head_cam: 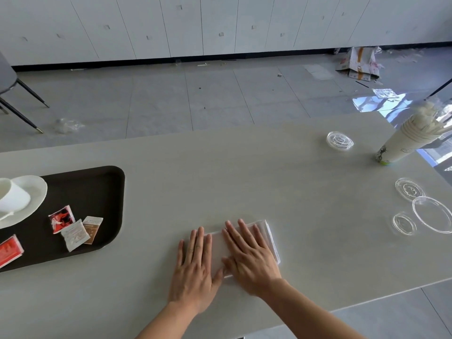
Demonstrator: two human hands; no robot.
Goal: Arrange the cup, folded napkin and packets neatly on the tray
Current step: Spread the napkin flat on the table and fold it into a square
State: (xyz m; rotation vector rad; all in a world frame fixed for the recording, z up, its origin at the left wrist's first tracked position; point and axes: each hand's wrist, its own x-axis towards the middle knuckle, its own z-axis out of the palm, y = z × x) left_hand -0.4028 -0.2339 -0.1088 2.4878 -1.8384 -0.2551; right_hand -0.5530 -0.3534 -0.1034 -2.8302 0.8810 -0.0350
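Observation:
A white folded napkin [267, 237] lies on the table near its front edge. My left hand [194, 267] and my right hand [249, 255] both press flat on it, fingers spread, and hide most of it. To the left sits a dark brown tray [97, 189]. On the tray a white cup [12, 195] rests on a white saucer [34, 189]. Several packets lie on the tray: a red and black one [61, 218], a white one [74, 234], a brown one [92, 228] and a red one [9, 249] at the left edge.
A stack of paper cups [406, 140] holding white utensils stands at the far right of the grey table [244, 172]. Clear plastic lids [340, 140] [409, 189] [431, 214] [404, 223] lie around it. A chair [14, 94] and floor litter lie beyond the table.

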